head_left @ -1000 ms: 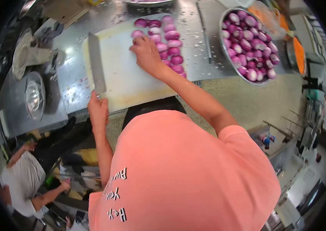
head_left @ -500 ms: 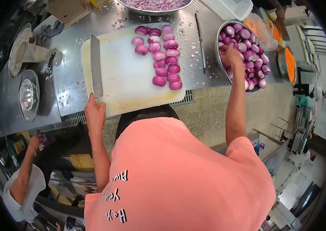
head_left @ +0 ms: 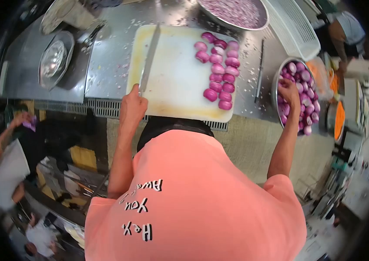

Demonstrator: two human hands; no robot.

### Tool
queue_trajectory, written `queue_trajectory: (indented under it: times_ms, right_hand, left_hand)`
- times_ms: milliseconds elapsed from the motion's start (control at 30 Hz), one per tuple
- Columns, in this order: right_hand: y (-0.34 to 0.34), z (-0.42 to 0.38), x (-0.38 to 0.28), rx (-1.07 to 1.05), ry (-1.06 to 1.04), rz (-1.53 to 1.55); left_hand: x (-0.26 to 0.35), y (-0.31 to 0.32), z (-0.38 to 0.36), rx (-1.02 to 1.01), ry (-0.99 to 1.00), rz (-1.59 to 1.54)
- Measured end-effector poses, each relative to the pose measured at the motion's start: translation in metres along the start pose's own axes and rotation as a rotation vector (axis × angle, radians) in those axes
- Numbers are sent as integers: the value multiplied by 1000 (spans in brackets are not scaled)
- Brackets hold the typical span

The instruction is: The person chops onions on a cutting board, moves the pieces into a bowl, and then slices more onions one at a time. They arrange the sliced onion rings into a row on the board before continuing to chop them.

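My left hand is closed around the handle of a large knife, its long blade lying along the left part of the white cutting board. Peeled purple onion halves sit in rows on the board's right side, cut faces apparently down. To the right, my right hand reaches into a metal bowl heaped with peeled onions. Its fingers are curled in among them, and what they grip is partly hidden.
Chopped onion fills a large bowl behind the board. A honing steel lies between board and onion bowl. A white basket, an orange-filled bowl and a metal bowl stand around. Co-workers are at left and upper right.
My view has swung, so the board and bowls appear shifted right. My right hand remains in the onion bowl, its fingers moved among the onions. My left hand keeps hold of the knife.
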State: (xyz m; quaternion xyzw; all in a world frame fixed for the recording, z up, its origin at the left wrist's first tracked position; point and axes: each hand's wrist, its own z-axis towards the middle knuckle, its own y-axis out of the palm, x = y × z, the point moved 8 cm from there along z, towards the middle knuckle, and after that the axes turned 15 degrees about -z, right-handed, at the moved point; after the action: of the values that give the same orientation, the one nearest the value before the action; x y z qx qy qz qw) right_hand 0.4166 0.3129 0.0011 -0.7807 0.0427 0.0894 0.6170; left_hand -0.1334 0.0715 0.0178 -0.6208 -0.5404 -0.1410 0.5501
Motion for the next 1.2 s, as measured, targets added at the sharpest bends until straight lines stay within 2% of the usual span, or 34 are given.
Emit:
queue_trajectory:
  times_ms: [100, 133, 200, 300, 367, 433, 500, 567, 633, 667, 733, 767, 833, 867, 1033, 1100, 1133, 1200]
  right_hand:
    - [4, -5, 6, -131, 89, 404]
    - [1, -7, 10, -137, 114, 521]
    - [-7, -14, 7, -138, 111, 747]
    - [-16, -13, 17, -106, -129, 1335]
    - [-31, -23, -22, -144, -377, 1604]
    - [-34, -32, -79, -184, -318, 1504]
    - [-11, -31, -123, -98, -230, 1284]
    - [13, -38, -193, -169, -268, 865]
    - [54, -41, -250, -261, -346, 919]
    - [71, -43, -274, -238, -370, 818]
    - [85, -51, -315, -151, -442, 676]
    - [85, -58, -331, -90, -487, 633]
    - [88, -67, -351, -39, -451, 603]
    - [87, -69, -354, 4, -408, 569]
    - [103, -73, -361, 140, -479, 450]
    - [90, -82, -364, 387, -595, 297]
    - [94, -81, -364, 377, -579, 296]
    - [98, -73, -367, 351, -535, 369]
  left_hand:
    - [-5, -2, -5, -17, 15, -31]
    - [-21, 0, -2, 34, 107, -43]
    - [-23, -3, -7, 47, 93, -68]
    - [-27, -4, -11, 48, 89, -83]
    - [-32, -4, -13, 52, 87, -67]
    - [-30, -4, -14, 71, 128, -26]
    - [-32, -3, -14, 74, 144, -38]
    - [-21, -6, -15, 75, 168, -55]
    - [-25, -2, -20, -64, -135, -345]
    - [-23, -5, -21, -59, -126, -339]
    - [-18, -4, -20, -122, -147, -716]
    - [-16, -9, -17, -121, -138, -712]
    - [-15, -14, -14, -138, -253, -905]
    - [-10, -19, -12, -127, -248, -949]
    - [-8, -25, 4, -105, -179, -896]
    - [-8, -23, 3, -71, -59, -679]
    - [-12, -18, 0, -84, -71, -673]
    - [-15, -9, -2, -106, -32, -449]
